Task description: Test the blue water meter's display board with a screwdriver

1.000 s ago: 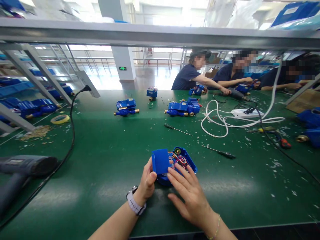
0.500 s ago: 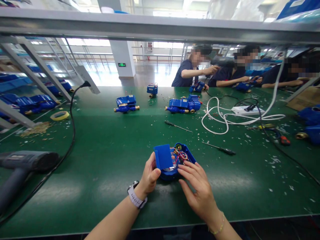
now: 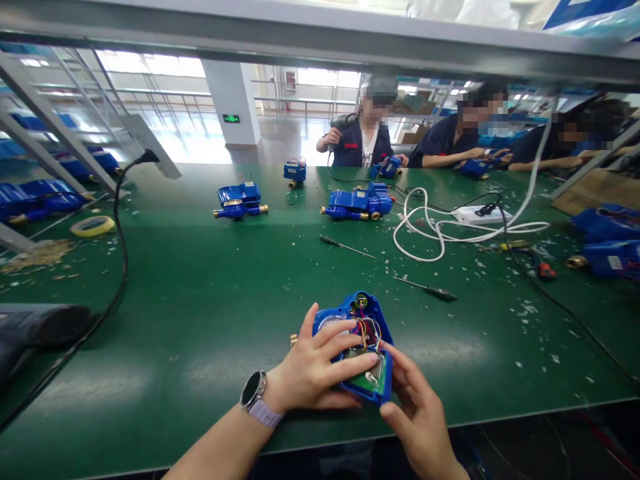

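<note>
A blue water meter [image 3: 383, 323] sits at the near side of the green table, its housing open. Coloured wires [image 3: 370, 330] and a green circuit board [image 3: 367, 379] show inside, and a brass fitting [image 3: 293, 339] sticks out at the left. Across the housing lies my left hand [image 3: 320, 363], fingers spread over the wires and the board. My right hand [image 3: 415, 400] grips the right wall, thumb near the lower corner; its fingertips are partly hidden behind the housing.
Two screwdrivers [image 3: 440, 293] lie beyond the meter. Further back stand other blue meters [image 3: 240, 201], a power strip [image 3: 480, 214] and a white cable [image 3: 415, 257]. A heat gun [image 3: 55, 327] and yellow tape roll [image 3: 93, 227] are at the left. Co-workers [image 3: 367, 137] sit opposite.
The meter has turned, and the blue panel my left hand held is out of sight. My left hand has moved over the inside; my right hand went from the wires to the right wall.
</note>
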`<state>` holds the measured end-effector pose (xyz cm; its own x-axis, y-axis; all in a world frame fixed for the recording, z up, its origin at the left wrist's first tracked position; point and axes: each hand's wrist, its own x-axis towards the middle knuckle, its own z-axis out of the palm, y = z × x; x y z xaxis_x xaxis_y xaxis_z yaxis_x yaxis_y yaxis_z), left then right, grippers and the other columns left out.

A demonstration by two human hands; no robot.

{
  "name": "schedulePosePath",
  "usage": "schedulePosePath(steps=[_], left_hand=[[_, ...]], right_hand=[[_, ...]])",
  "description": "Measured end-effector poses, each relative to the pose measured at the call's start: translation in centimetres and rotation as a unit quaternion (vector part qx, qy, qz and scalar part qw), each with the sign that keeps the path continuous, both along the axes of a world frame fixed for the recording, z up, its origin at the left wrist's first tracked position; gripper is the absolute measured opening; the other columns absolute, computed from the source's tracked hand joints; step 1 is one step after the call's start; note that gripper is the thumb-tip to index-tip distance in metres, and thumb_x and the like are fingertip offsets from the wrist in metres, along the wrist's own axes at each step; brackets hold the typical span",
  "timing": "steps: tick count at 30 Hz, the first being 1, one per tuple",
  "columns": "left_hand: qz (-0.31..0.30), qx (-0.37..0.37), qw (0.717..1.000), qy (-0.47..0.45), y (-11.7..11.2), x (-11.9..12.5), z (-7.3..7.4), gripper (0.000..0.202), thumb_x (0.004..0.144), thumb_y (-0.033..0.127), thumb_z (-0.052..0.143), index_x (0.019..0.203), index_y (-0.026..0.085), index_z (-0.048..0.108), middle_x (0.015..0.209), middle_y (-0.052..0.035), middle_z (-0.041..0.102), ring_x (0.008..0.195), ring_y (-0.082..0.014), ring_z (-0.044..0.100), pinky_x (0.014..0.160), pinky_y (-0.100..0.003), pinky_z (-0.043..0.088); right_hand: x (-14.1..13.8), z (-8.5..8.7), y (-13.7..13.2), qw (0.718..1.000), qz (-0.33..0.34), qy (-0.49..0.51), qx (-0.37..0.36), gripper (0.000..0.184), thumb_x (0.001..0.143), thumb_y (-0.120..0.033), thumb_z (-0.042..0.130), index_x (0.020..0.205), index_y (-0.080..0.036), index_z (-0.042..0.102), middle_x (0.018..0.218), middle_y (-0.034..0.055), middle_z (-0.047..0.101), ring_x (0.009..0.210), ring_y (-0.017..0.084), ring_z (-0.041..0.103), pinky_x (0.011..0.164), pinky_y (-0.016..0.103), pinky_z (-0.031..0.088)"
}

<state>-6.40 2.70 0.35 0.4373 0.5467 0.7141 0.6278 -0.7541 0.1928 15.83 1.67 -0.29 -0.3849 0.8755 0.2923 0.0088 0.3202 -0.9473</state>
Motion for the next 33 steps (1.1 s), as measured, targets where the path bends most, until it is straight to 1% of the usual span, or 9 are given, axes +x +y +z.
schedulePosePath(steps=[3,6,9,13,17,21,28,31,33], left_hand=[[-0.014,-0.017,0.999,0.039,0.3,-0.9,0.1,0.057,0.092,0.055,0.059,0.137,0.020,0.052,0.131,-0.0091,0.064,0.136,-0.0247,0.047,0.125,-0.052,0.000],[0.024,-0.062,0.996,0.059,0.7,-2.2,0.2,0.074,0.086,0.055,0.066,0.145,0.018,0.042,0.147,-0.0166,0.049,0.142,-0.0297,0.039,0.124,-0.052,0.014],[0.053,-0.128,0.988,0.062,0.9,-2.9,0.1,0.080,0.083,0.039,0.073,0.150,0.018,0.035,0.156,-0.0191,0.033,0.145,-0.0321,0.033,0.118,-0.050,0.034],[0.082,-0.122,0.988,0.042,0.8,-2.5,-0.6,0.077,0.081,0.021,0.071,0.149,0.016,0.035,0.157,-0.0187,0.027,0.141,-0.0330,0.035,0.113,-0.048,0.042],[0.112,-0.056,0.992,0.030,1.1,-1.2,-1.7,0.066,0.085,0.018,0.066,0.146,0.018,0.040,0.153,-0.0174,0.030,0.138,-0.0332,0.036,0.112,-0.048,0.042],[0.161,0.006,0.986,0.043,2.4,-0.3,-2.8,0.057,0.088,0.015,0.061,0.143,0.021,0.045,0.149,-0.0156,0.036,0.138,-0.0309,0.038,0.114,-0.046,0.036],[0.239,-0.042,0.969,0.045,3.9,-0.4,-3.7,0.069,0.082,0.016,0.065,0.148,0.020,0.043,0.157,-0.0189,0.030,0.147,-0.0346,0.029,0.122,-0.053,0.016],[0.223,-0.031,0.974,-0.004,3.0,-0.7,-3.2,0.064,0.079,0.013,0.064,0.141,0.019,0.051,0.155,-0.0194,0.035,0.147,-0.0363,0.029,0.121,-0.057,0.014],[0.169,-0.015,0.983,-0.074,2.1,-0.8,-2.5,0.052,0.080,0.013,0.063,0.132,0.018,0.058,0.144,-0.0179,0.049,0.138,-0.0321,0.042,0.117,-0.051,0.028]], right_hand=[[0.4,-1.0,-0.7,0.998,0.001,0.034,-0.062,0.047,0.106,-0.042,0.061,0.149,-0.033,0.045,0.137,0.0080,0.056,0.120,0.022,0.059,0.097,0.023,0.050],[0.8,-1.5,-0.9,0.993,0.003,0.061,-0.101,0.042,0.108,-0.036,0.058,0.148,-0.032,0.044,0.131,0.0099,0.060,0.114,0.023,0.062,0.093,0.026,0.054],[1.2,-1.6,-0.8,0.990,0.006,0.078,-0.119,0.035,0.108,-0.039,0.059,0.142,-0.034,0.050,0.128,0.0076,0.062,0.112,0.022,0.063,0.092,0.027,0.054],[1.3,-2.1,-0.8,0.990,-0.012,0.078,-0.118,0.026,0.104,-0.041,0.066,0.127,-0.029,0.063,0.117,0.0063,0.067,0.103,0.020,0.068,0.088,0.022,0.055],[1.1,-2.9,-0.4,0.992,-0.037,0.056,-0.109,0.028,0.102,-0.046,0.069,0.115,-0.021,0.068,0.107,0.0072,0.070,0.095,0.019,0.070,0.084,0.021,0.057],[1.3,-4.1,0.9,0.994,-0.055,0.016,-0.097,0.040,0.104,-0.052,0.064,0.117,-0.015,0.066,0.107,0.0094,0.069,0.097,0.021,0.068,0.086,0.031,0.057],[1.4,-6.4,3.6,0.992,-0.088,-0.047,-0.073,0.052,0.104,-0.060,0.058,0.128,-0.015,0.062,0.121,0.0129,0.062,0.116,0.029,0.058,0.102,0.051,0.044],[1.2,-6.6,4.0,0.993,-0.082,-0.042,-0.071,0.054,0.106,-0.058,0.055,0.140,-0.016,0.053,0.131,0.0140,0.057,0.124,0.031,0.052,0.105,0.053,0.041],[1.1,-6.5,4.0,0.994,-0.076,-0.034,-0.072,0.054,0.108,-0.055,0.054,0.145,-0.017,0.047,0.135,0.0143,0.055,0.126,0.031,0.051,0.106,0.054,0.040]])
